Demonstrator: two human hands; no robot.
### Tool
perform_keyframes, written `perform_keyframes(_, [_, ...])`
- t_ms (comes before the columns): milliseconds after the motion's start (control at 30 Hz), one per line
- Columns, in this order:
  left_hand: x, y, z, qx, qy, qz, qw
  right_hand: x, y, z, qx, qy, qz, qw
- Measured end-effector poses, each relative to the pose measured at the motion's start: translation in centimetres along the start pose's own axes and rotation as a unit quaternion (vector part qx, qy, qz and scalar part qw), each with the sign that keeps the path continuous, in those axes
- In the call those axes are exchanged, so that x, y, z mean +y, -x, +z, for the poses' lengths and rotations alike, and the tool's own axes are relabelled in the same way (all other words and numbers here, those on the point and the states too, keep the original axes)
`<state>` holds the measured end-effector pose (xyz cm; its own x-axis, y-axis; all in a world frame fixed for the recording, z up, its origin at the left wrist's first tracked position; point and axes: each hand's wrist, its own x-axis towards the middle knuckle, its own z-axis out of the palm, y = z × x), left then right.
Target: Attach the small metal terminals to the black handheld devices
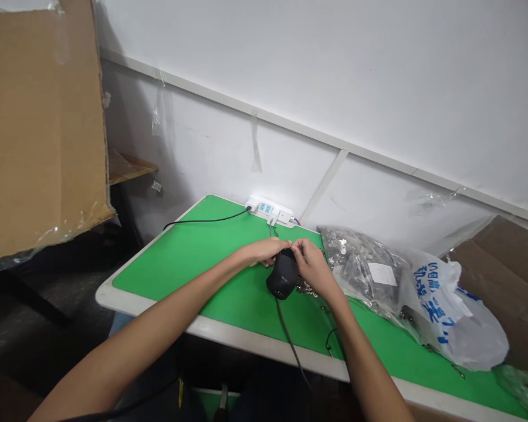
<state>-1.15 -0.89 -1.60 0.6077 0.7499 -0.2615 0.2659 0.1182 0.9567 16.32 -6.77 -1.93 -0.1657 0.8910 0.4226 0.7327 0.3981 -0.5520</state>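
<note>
Black device (283,274) near the middle of the green table (180,264), both hands at its far end.

We see the right hand (311,265) with fingers curled closed on the device's top. The left hand (264,251) touches it from the other side, though we cannot tell whether it grips. A cord (290,340) trails off the near edge. Beside it lie a clear bag of metal parts (361,264) and a power strip (270,210).
</note>
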Motion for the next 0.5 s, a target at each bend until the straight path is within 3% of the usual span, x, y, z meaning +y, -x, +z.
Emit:
perform_keyframes(300, [0.4,0.5,0.4,-0.036,0.089,0.029,0.995,0.0,0.3,0.6,0.025,0.038,-0.005,0.999])
perform_keyframes(500, [0.3,0.5,-0.1,-0.027,0.063,0.010,0.998,-0.1,0.5,1.0,0.018,0.047,-0.006,0.999])
